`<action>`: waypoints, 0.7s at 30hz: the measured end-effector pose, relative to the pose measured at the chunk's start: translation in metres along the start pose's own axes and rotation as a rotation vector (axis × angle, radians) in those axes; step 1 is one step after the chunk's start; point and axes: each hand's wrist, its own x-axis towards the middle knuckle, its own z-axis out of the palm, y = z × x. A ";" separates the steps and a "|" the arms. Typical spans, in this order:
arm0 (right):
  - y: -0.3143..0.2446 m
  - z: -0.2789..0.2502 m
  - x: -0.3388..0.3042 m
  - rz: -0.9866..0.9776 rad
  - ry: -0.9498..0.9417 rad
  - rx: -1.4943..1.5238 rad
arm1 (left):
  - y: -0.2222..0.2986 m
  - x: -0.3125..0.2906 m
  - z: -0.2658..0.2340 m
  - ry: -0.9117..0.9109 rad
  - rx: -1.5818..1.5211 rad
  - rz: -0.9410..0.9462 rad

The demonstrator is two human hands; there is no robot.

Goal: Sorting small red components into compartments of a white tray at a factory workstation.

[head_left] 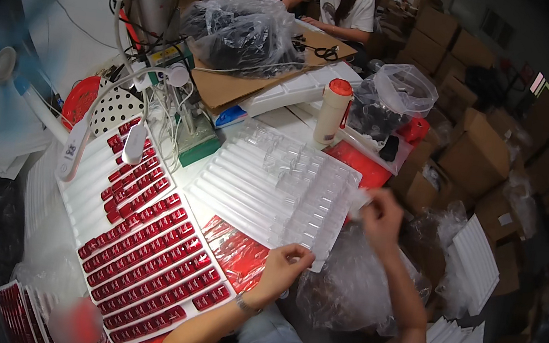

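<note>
My left hand [286,269] is at the near corner of a white ribbed plastic tray [246,182], its thumb and fingers pinched together. Whether they grip the tray's edge or something small, I cannot tell. Beyond the tray's right edge, my raised right hand [381,220] pinches a small whitish, see-through piece [358,201], slightly blurred. Clear plastic pieces [316,197] lie across the right part of this tray. To the left, a second white ribbed tray [82,199] carries rows of shiny dark red pieces [145,251], packed densely in its nearer rows.
A cream bottle [331,113] with an orange lid stands behind the tray. A lamp [134,140] overhangs the red pieces. Bagged black items [243,34] lie on cardboard. Plastic bags [350,283] and cartons [472,151] fill the right. Another person [346,9] sits at the back.
</note>
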 end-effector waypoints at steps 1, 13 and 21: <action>-0.008 0.010 -0.015 -0.405 -0.084 -0.178 | 0.003 0.000 0.001 -0.003 0.039 0.026; -0.047 0.036 -0.080 -0.041 -0.309 0.137 | 0.000 -0.016 -0.006 -0.196 -0.215 -0.108; -0.028 0.041 -0.084 -0.178 -0.423 0.182 | 0.001 -0.017 -0.020 -0.186 -0.011 0.043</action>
